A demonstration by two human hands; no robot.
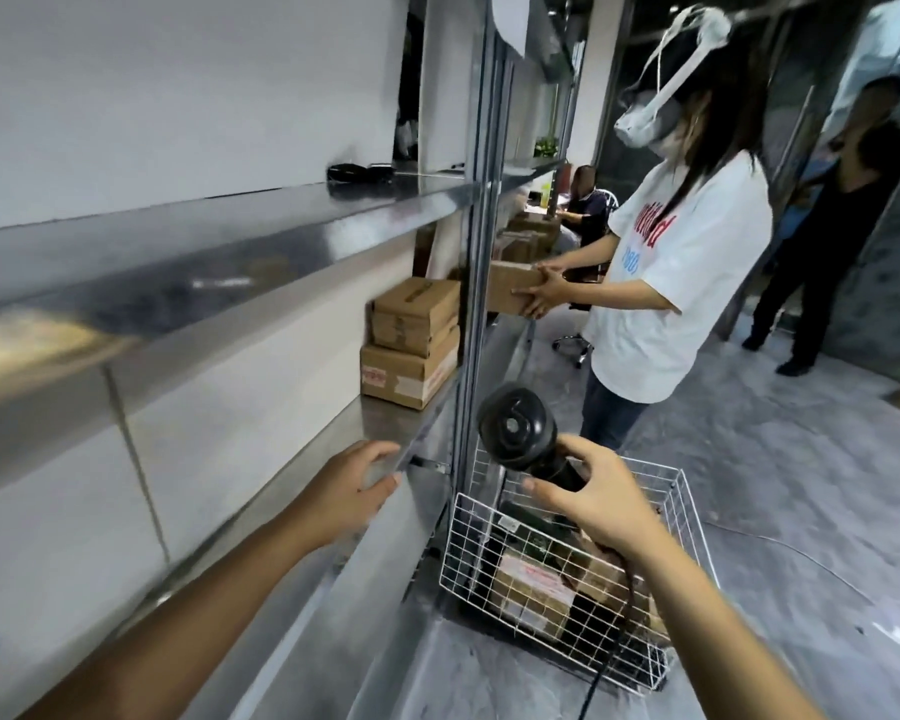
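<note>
Black handheld scanner [515,426] is up in mid-air, in front of the metal shelf unit and above the wire basket [463,553]. Its long axis runs diagonally: the round head is up-left, the handle goes down-right into the palm. The head aims up and left, roughly toward the shelf [380,415] carrying the stacked cardboard boxes [411,340]. The right hand [601,504] grips the scanner low on the handle, fingers curled over the top and thumb under it, closed firmly round it. The whole head sticks out clear of the grip on the upper-left side. A black cable [611,657] leaves the bottom of the hand and drops past the basket to the floor. The left hand [346,491] holds nothing, fingers loosely spread and nearly straight. It sits at the front lip of the same shelf, fingertips over the edge and thumb below it. Motion blur there, so it looks like touching, not certain. The basket holds taped boxes. Further back, a second person [681,283] in a white T-shirt holds a brown box [510,288] at the shelf with both hands.
</note>
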